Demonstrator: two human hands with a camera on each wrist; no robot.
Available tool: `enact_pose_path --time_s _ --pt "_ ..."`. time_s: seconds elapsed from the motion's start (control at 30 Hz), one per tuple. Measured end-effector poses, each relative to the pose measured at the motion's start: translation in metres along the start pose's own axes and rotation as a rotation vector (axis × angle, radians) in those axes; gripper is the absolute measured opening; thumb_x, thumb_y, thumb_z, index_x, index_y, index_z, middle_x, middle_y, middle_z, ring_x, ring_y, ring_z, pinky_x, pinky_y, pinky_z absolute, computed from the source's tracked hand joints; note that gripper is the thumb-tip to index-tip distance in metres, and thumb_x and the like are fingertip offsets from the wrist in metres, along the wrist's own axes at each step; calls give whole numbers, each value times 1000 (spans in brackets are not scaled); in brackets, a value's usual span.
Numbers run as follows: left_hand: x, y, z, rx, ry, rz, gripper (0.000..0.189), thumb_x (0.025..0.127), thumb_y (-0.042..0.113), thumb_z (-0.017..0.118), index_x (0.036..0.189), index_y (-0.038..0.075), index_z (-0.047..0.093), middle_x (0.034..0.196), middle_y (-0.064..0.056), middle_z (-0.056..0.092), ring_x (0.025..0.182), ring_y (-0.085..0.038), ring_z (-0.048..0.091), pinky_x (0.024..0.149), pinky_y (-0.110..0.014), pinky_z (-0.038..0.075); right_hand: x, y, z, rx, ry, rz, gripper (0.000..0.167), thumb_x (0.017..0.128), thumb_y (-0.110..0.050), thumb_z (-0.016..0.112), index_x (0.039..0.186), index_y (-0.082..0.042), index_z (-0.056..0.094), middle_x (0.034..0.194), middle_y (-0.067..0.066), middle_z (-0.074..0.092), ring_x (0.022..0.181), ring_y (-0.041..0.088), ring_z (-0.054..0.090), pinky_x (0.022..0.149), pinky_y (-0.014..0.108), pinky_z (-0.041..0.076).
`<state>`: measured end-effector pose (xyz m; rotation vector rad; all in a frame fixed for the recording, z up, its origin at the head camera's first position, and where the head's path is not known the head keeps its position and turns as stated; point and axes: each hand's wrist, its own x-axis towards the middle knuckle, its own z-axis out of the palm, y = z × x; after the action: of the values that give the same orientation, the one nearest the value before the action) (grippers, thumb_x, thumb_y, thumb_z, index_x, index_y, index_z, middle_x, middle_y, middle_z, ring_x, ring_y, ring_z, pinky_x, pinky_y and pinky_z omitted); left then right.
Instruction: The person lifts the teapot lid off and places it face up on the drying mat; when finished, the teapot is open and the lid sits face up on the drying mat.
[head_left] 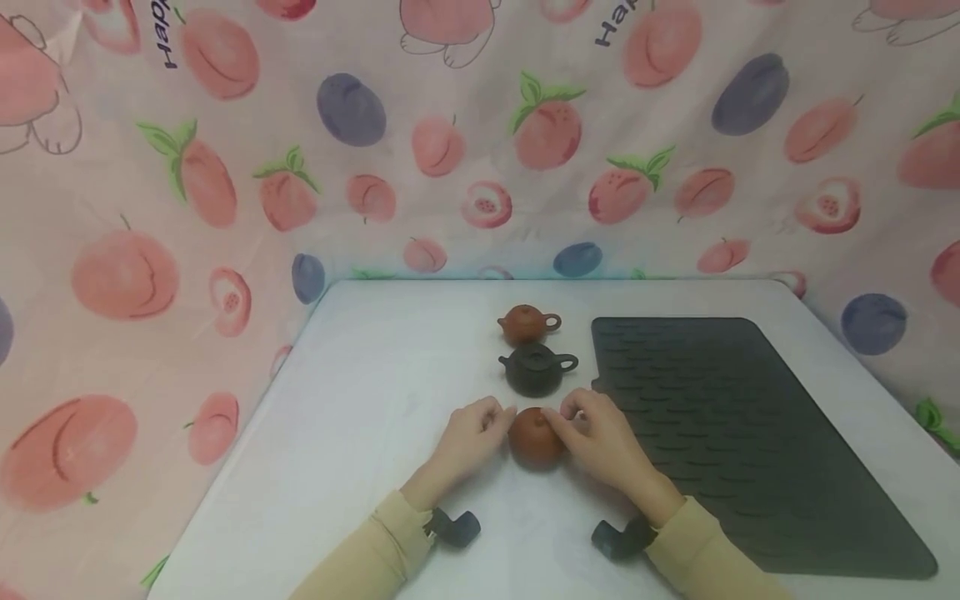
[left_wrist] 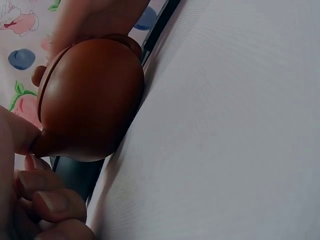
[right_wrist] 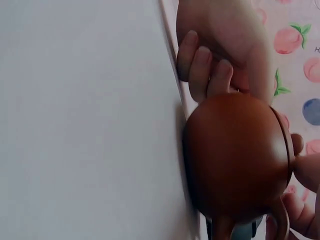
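Note:
A round reddish-brown clay teapot (head_left: 534,450) with a knobbed lid sits on the white table between both hands. My left hand (head_left: 468,435) pinches its short spout (left_wrist: 46,145) between thumb and curled fingers. On the opposite side, my right hand (head_left: 603,442) grips the loop handle (right_wrist: 281,220), its thumb (right_wrist: 307,171) by the lid's edge near the knob (right_wrist: 297,143). Part of the handle is hidden behind the fingers. Just beyond stands a black teapot (head_left: 534,372), and behind that a smaller brown teapot (head_left: 525,325); both have handles pointing right.
A dark ridged mat or tray (head_left: 705,433) lies on the right of the white table (head_left: 375,375), close to my right hand. Fruit-patterned cloth (head_left: 465,108) hangs behind and along the sides. Both wrists carry black camera mounts (head_left: 456,528).

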<state>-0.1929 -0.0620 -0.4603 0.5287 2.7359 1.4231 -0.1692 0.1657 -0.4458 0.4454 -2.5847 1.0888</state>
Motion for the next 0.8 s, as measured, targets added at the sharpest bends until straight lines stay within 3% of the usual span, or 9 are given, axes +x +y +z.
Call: enact_pose_path --time_s 0.2,0.5,0.8 --pt "1 -1 -1 44 -2 17 44 106 46 50 71 20 57 62 8 56 61 -11 51 57 -29 42 4 -6 8 -46 24 -7 31 103 -35 63 76 -22 54 70 -9 49 77 16 46 69 36 38" --pt "0 -1 0 62 -40 2 48 108 44 48 67 20 53 58 7 51 57 -11 49 54 -29 40 -1 -14 17 -80 81 -119 44 94 -41 77 70 -22 44 64 -11 41 73 14 41 68 34 36" --pt "0 0 -1 37 -83 -6 48 110 41 44 68 18 51 53 5 50 44 -14 51 49 -29 39 -2 -16 21 -129 82 -144 42 96 -36 74 72 -22 43 67 -9 36 74 14 40 65 32 33"
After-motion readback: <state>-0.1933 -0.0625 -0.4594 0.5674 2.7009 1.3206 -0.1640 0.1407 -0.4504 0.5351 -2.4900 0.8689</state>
